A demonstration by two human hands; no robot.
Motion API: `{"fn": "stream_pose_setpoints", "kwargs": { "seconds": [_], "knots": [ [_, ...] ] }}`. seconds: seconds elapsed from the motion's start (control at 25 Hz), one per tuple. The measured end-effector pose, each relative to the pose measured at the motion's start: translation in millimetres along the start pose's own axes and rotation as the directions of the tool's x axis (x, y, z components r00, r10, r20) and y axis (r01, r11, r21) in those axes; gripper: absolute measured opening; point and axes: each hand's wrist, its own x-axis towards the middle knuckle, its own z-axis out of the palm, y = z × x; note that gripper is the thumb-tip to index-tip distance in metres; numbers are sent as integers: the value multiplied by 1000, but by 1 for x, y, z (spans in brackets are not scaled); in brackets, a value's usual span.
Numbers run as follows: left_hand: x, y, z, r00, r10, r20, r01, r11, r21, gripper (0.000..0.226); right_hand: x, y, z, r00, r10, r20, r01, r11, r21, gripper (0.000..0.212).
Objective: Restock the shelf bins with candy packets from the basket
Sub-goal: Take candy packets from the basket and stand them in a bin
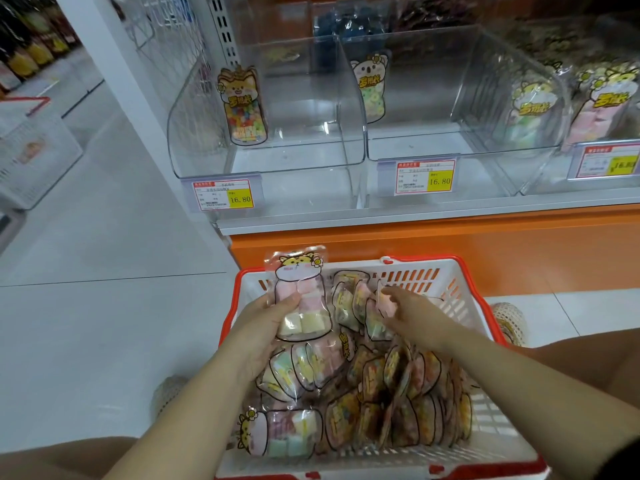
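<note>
Clear plastic shelf bins [277,157] sit nearly bare above the packet-heaped basket [450,268]. The left hand [263,317] grips a marshmallow packet [301,299], and the right hand [408,306] pinches a second packet [384,301]. The slick film could slip from either grip, or lookalike flavours land in the wrong bin.

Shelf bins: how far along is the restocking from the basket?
Barely started. The left bin and middle bin each show one packet, mostly bare otherwise. In hand: the left hand grips a marshmallow packet above the basket, and the right hand pinches a second packet inside it. Left: the basket is piled with packets, so nearly all remain to shelve.
</note>
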Motion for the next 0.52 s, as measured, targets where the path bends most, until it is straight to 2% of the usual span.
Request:
{"fn": "stream_pose_setpoints", "kwargs": {
  "seconds": [0.16,0.32,0.4,0.52],
  "knots": [
    [0,-5,2,999,-6,-39,7,999,32,29,24,-2,31,993,83,-85,-86,996,-30,66],
    [1,-6,7,997,-21,-69,20,1000,-7,10,33,21,27,945,237,-226,-254,966,-51,33],
    [4,-7,11,997,-49,-55,47,999,-25,12,30,30,16,921,277,-273,-270,961,61,30],
    [12,-9,23,994,-113,12,113,992,-47,26,23,41,-5,910,303,-283,-207,923,324,20]
  ]
}}
